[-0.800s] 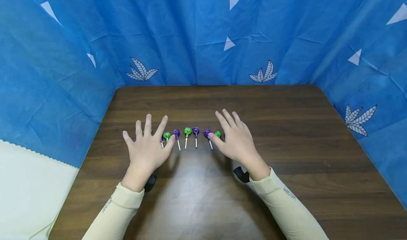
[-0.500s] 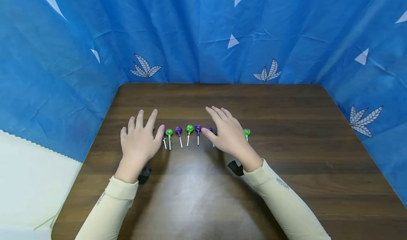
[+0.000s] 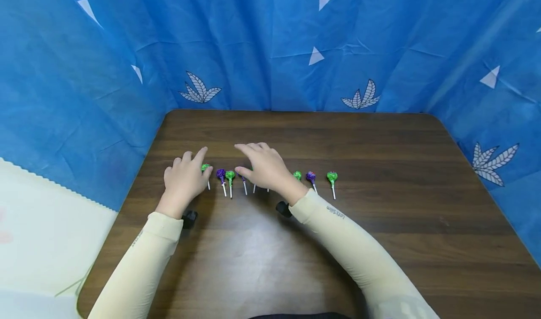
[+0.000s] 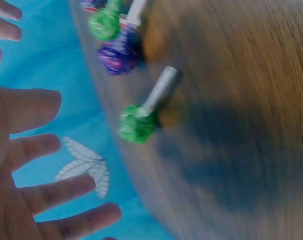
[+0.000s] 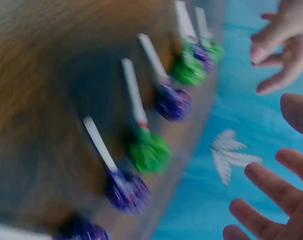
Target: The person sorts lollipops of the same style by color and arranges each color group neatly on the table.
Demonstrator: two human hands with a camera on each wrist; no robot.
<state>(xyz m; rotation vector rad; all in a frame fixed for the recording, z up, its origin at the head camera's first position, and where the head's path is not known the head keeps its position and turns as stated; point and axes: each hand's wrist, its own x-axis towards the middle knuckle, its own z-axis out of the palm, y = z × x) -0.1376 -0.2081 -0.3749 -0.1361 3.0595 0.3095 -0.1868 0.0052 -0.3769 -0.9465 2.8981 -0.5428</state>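
Note:
A row of lollipops with green and purple wrappers and white sticks lies on the table. My left hand (image 3: 183, 182) hovers at the row's left end, fingers relaxed, holding nothing, its thumb overlapping the leftmost green lollipop (image 3: 205, 167). Just right of that thumb lie a purple lollipop (image 3: 221, 174) and a green lollipop (image 3: 230, 175). Over the middle of the row is my right hand (image 3: 266, 168), fingers loosely extended to the left and gripping nothing; it hides several candy heads. To its right are a green lollipop (image 3: 297, 174), a purple lollipop (image 3: 311, 176) and a green lollipop (image 3: 332, 176).
The brown wooden table (image 3: 401, 168) has rounded far corners. A blue curtain (image 3: 253, 42) with leaf and triangle prints hangs behind it and at both sides. White cloth (image 3: 42, 244) lies beyond the left edge.
My right hand has swept left over the row, uncovering lollipops at the right end. The left hand has shifted slightly left, its spread fingers drawing closer together. The head view has shifted a little.

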